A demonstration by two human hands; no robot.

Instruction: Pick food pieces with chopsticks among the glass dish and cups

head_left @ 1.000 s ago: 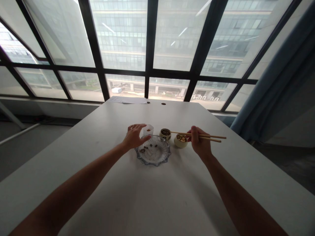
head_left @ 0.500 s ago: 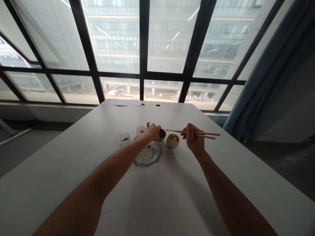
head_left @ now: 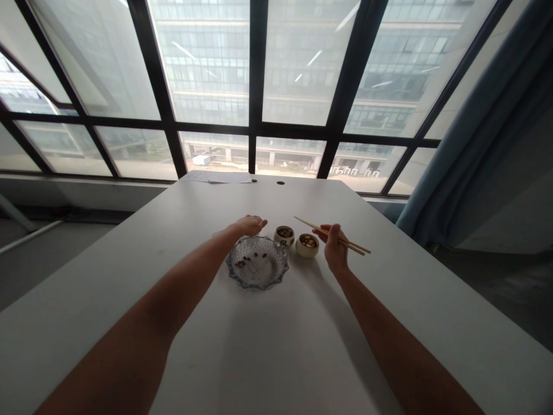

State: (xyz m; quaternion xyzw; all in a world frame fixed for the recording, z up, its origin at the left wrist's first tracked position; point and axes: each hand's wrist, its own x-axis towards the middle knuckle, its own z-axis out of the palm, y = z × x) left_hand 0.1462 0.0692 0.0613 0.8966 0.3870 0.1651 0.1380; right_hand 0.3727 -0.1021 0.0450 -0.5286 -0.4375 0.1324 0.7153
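The right hand (head_left: 336,241) grips chopsticks (head_left: 345,242) beside two small pots (head_left: 307,245), while the left hand (head_left: 251,224), its hold unclear, hovers by the glass bowl (head_left: 258,275).

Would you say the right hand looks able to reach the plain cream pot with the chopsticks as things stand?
Probably yes: the right hand holds the chopsticks close beside the plain cream pot, whose top is open, and nothing visible stands between them.
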